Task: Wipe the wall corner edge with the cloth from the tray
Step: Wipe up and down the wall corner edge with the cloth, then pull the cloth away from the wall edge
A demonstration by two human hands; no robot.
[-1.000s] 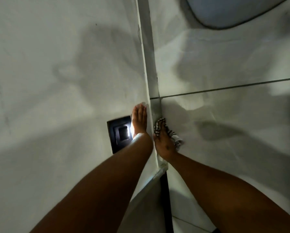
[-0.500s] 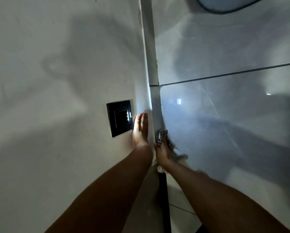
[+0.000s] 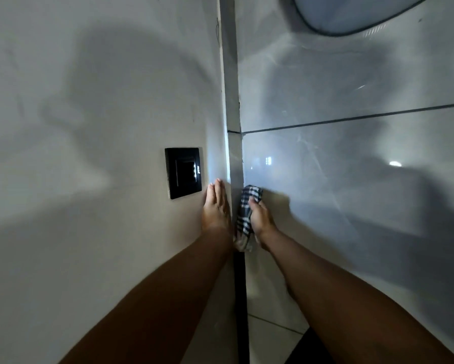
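The wall corner edge (image 3: pixel 232 101) runs as a pale vertical strip up the middle of the view, between a painted wall on the left and glossy tiles on the right. My right hand (image 3: pixel 261 219) presses a dark blue and white checked cloth (image 3: pixel 245 214) against that edge, with the cloth bunched under its fingers. My left hand (image 3: pixel 216 206) lies flat on the painted wall just left of the edge, fingers together and pointing up, holding nothing. No tray is in view.
A black switch plate (image 3: pixel 183 172) with small lit dots sits on the painted wall, just left of my left hand. A dark grout line (image 3: pixel 352 118) crosses the tiles. Below the hands, a black strip (image 3: pixel 240 298) continues down the corner.
Both hands and the cloth sit lower against the corner than a second ago; my left hand has come off the switch plate and is below and to its right.
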